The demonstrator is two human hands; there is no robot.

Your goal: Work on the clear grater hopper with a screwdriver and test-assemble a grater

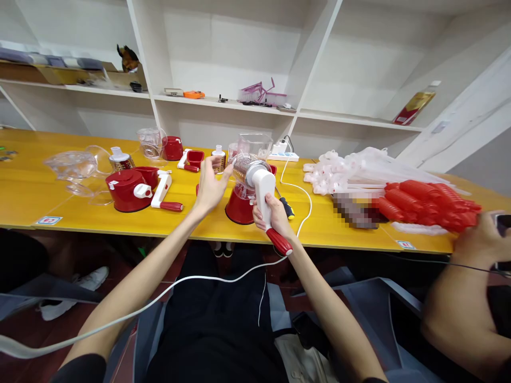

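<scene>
In front of me stands a rotary grater with a red base point(240, 206), a clear hopper point(255, 142) and a metal drum in its mouth. A white crank handle point(264, 186) with a red grip point(279, 242) is fixed at the drum's end and points down towards me. My right hand point(275, 215) is closed around the crank's white arm. My left hand point(212, 183) is raised just left of the clear housing, fingers apart and holding nothing. Whether its fingertips touch the housing I cannot tell.
Left on the table are another red base point(126, 190), a loose crank point(163, 191), a grater drum point(120, 159) and clear housings point(74, 164). A white cable point(307, 199) curves past the grater. Rightwards lie red point(423, 205) and whitish plastic pieces point(351, 167), beside another person's hand point(479, 236).
</scene>
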